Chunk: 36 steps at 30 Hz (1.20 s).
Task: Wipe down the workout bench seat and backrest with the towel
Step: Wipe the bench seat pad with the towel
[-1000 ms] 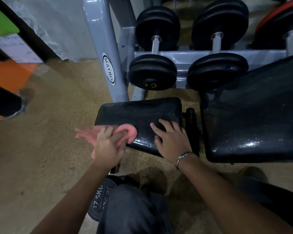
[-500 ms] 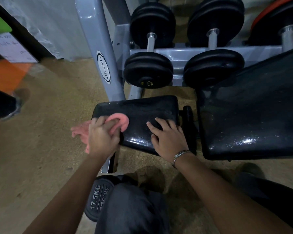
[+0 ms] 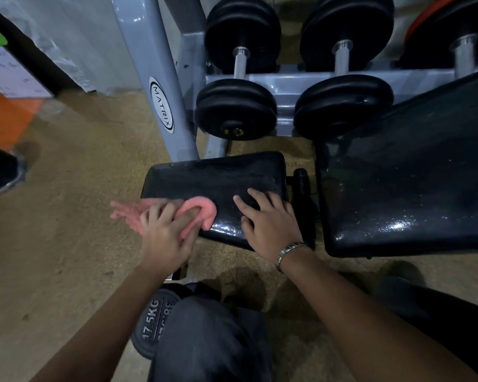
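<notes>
A: What lies in front of the person?

B: The view looks down past 2 bare forearms at a black padded workout bench. The seat is a small glossy pad straight ahead. The backrest is a larger black pad just to its right, across a narrow gap, and it tilts upward toward the far right.

A: Where is the towel?

B: The towel is pink and bunched up. It sits on the near left corner of the seat. A loose end reaches past the seat's left edge and is blurred there.

A: And the hands?

B: The left hand grips the towel, fingers curled round the bunch, and presses it against the pad. The right hand lies flat on the near right part of the seat, fingers straight and spread, holding nothing. That wrist wears a metal wristwatch. The 2 hands are near each other but do not touch.

A: What surrounds the bench?

B: Behind the seat stands a grey rack with a "MATRIX" label on its upright. 2 black dumbbells with chrome handles rest on it, and part of a 3rd shows at the right edge. On the tan floor, under the left forearm, lies a dumbbell head marked "17.5KG". It is partly hidden by the person's knee in dark grey trousers.
</notes>
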### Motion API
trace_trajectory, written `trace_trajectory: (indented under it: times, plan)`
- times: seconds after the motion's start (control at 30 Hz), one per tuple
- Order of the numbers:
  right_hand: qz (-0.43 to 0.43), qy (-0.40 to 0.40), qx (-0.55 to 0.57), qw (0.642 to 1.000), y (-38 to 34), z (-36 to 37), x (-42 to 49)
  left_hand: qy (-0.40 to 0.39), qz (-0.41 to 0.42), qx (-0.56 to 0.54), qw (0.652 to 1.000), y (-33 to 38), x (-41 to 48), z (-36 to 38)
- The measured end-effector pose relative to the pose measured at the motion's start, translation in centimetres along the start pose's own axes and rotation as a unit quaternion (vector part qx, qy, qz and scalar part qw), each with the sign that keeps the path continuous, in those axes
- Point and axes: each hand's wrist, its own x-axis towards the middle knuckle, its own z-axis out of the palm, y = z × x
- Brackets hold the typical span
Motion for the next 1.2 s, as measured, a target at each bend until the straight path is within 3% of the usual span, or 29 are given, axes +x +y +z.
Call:
trace_trajectory:
  times: [0.07, 0.17, 0.2, 0.33, 0.37, 0.47, 0.5, 0.63, 0.67, 0.77, 0.8, 0.9, 0.97, 1.1, 1.2]
  plan:
    - [0.002, 0.002, 0.004, 1.000, 0.2, 0.0, -0.2, -0.006, 0.005, 0.012, 1.000, -1.4, 0.4, -0.5]
    - [0.001, 0.002, 0.004, 1.000, -0.1, 0.1, 0.1, 0.015, -0.128, -0.016, 0.992, 0.2, 2.6, 0.3]
    - [0.003, 0.001, 0.004, 1.000, -0.1, 0.1, 0.1, 0.015, -0.125, -0.026, 0.992, 1.1, 2.7, 0.8]
    - [0.005, -0.001, 0.002, 1.000, 0.2, 0.4, -0.1, -0.021, 0.046, -0.038, 0.998, -0.3, 0.6, 0.8]
    - [0.006, -0.001, 0.006, 1.000, 0.2, 0.4, -0.2, -0.019, 0.039, -0.016, 0.999, -1.1, 0.6, 0.5]
    - [0.002, -0.002, 0.009, 1.000, 0.0, 0.3, -0.2, 0.012, -0.122, 0.026, 0.992, -0.4, 1.5, 0.6]
    - [0.002, -0.001, 0.009, 1.000, 0.0, 0.3, -0.1, 0.020, -0.141, 0.026, 0.990, 0.6, 1.3, 0.8]
    - [0.006, -0.002, 0.015, 1.000, 0.1, 0.3, -0.3, 0.004, -0.022, 0.018, 1.000, -0.4, -0.8, 0.5]
    - [0.004, -0.003, 0.014, 1.000, 0.1, 0.3, -0.3, -0.001, -0.028, 0.030, 0.999, -1.4, -0.2, 0.2]
    - [0.003, -0.002, 0.008, 1.000, 0.2, 0.3, 0.0, -0.006, -0.152, 0.019, 0.988, -0.7, 3.1, 0.4]
    - [0.006, -0.003, 0.011, 1.000, 0.1, 0.3, 0.0, -0.011, -0.150, 0.015, 0.988, 0.2, 3.4, 0.7]
    - [0.007, -0.003, 0.011, 1.000, -0.1, 0.6, -0.4, -0.036, -0.001, -0.021, 0.999, -0.8, 1.8, 0.9]
    - [0.005, -0.001, 0.014, 1.000, 0.0, 0.5, -0.4, -0.047, 0.039, -0.043, 0.997, -3.1, 1.8, 0.2]
    - [0.006, 0.005, 0.019, 1.000, 0.0, 0.4, -0.2, -0.036, -0.160, 0.006, 0.986, -1.0, 4.5, 0.5]
    - [0.007, 0.007, 0.015, 1.000, -0.1, 0.4, -0.3, -0.040, -0.090, 0.007, 0.995, -0.6, 4.2, 0.7]
